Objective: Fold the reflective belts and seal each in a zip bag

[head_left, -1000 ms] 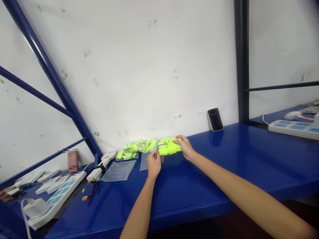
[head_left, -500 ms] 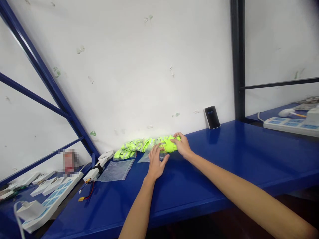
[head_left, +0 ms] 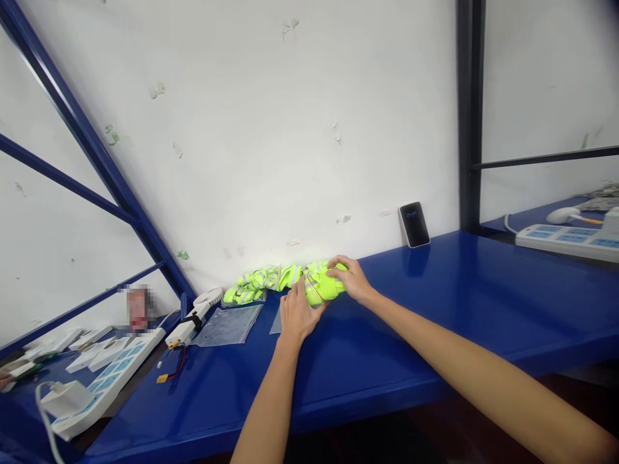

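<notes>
Both of my hands are around a rolled fluorescent yellow reflective vest [head_left: 318, 288] with a thin reddish band across it. My left hand [head_left: 297, 312] grips its left, near side, thumb along the lower edge. On the right end, my right hand [head_left: 352, 280] holds with fingers over the top. More bundled yellow reflective material [head_left: 258, 283] lies to the left against the wall, partly in clear plastic. Beside my left hand, the edge of a clear plastic bag [head_left: 275, 323] shows; the rest is hidden. Another flat clear bag [head_left: 229, 325] lies farther left.
On the blue table [head_left: 387, 348], a white fan [head_left: 209, 297] and a white battery pack [head_left: 186, 328] with wires lie left. A dark-screened device [head_left: 414, 224] leans on the wall. Power strips [head_left: 109, 380] stand beyond the blue frame [head_left: 120, 193] at left and at far right.
My left hand has closed in on the left side of the rolled vest, which has turned slightly and come a little towards me. My right hand stays on its right end.
</notes>
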{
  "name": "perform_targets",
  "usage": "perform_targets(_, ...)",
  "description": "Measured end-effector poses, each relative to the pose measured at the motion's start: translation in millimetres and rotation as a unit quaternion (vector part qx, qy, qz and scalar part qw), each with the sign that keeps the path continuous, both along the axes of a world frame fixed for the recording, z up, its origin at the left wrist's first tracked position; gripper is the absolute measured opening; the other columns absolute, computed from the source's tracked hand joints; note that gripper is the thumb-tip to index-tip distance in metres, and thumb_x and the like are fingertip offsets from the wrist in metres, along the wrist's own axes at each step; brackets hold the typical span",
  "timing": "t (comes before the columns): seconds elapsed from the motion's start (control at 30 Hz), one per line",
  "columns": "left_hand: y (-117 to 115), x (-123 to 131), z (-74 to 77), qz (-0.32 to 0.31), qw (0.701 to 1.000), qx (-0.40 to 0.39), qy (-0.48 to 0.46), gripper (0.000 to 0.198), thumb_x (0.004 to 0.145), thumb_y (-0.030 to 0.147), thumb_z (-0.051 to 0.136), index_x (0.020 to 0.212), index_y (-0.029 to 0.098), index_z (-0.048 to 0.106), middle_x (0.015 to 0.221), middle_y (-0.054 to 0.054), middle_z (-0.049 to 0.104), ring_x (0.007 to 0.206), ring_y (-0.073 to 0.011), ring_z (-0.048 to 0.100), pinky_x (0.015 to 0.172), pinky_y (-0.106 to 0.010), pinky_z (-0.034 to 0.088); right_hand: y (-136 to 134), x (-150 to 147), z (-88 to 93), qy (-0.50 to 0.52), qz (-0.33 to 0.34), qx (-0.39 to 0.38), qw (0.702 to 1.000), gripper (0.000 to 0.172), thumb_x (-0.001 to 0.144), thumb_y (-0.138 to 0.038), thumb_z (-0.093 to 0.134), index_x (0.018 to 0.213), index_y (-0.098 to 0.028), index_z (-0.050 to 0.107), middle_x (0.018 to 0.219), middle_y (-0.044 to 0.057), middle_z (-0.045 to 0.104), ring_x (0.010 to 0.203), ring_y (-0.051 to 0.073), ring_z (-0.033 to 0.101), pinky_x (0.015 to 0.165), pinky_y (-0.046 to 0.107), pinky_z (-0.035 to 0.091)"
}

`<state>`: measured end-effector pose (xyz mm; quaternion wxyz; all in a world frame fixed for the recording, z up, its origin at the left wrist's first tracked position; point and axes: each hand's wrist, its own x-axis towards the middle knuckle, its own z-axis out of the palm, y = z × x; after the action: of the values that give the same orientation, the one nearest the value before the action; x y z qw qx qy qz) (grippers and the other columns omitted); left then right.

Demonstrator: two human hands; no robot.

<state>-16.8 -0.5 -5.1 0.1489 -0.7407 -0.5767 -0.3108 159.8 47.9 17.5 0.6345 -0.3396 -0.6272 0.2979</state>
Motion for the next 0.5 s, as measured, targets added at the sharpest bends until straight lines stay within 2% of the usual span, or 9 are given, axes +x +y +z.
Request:
perform_targets(0.1, -2.5, -0.3, 1.9, -0.014, 1.000, 0.010, 0.006, 0.081, 0.071, 0.052, 0.067, 0.140, 0.022, 0.036, 0.130, -0.016, 0.055, 0.116, -0.0335, 0.053, 0.096, -0.043, 0.036, -4.8, -2.9, 0.2, -0.029, 0.019, 0.010, 0.999, 0.009, 0.067, -0.027, 0.058, 0.073, -0.021, 0.061, 0.085, 0.001, 0.062, 0.085, 0.021, 0.055, 0.078, 0.032, 0.041)
perform_targets(0.23, -4.2, 1.2, 2.5, -0.058, 0.997, 0.033, 0.044, 0.076, 0.072, 0.047, 0.069, 0.138, 0.024, 0.038, 0.138, -0.014, 0.049, 0.129, -0.0325, 0.042, 0.108, -0.047, 0.025, -5.4, -8.2, -5.4, -0.035, 0.000, -0.003, 0.999, 0.009, 0.066, -0.027, 0.059, 0.072, -0.021, 0.062, 0.085, 0.001, 0.063, 0.087, 0.021, 0.056, 0.081, 0.034, 0.040)
perform_targets(0.37, -3.6, 5.3, -0.8, -0.076, 0.995, 0.025, 0.057, 0.077, 0.074, 0.050, 0.067, 0.139, 0.022, 0.036, 0.139, -0.015, 0.047, 0.131, -0.0318, 0.039, 0.111, -0.049, 0.021, -4.6, -13.4, -10.0, 0.003, -0.025, -0.079, 0.997, 0.012, 0.062, -0.029, 0.061, 0.070, -0.021, 0.062, 0.080, 0.000, 0.063, 0.079, 0.020, 0.055, 0.074, 0.032, 0.039)
perform_targets(0.5, -3.8, 10.9, -2.8, -0.057, 0.996, 0.035, 0.064, 0.079, 0.076, 0.054, 0.064, 0.140, 0.020, 0.034, 0.142, -0.016, 0.044, 0.134, -0.0327, 0.037, 0.111, -0.050, 0.021, -5.8, -16.8, -10.0, 0.101, 0.005, -0.175, 0.979, 0.019, 0.057, -0.031, 0.064, 0.070, -0.018, 0.060, 0.070, -0.002, 0.058, 0.067, 0.016, 0.051, 0.062, 0.028, 0.037)
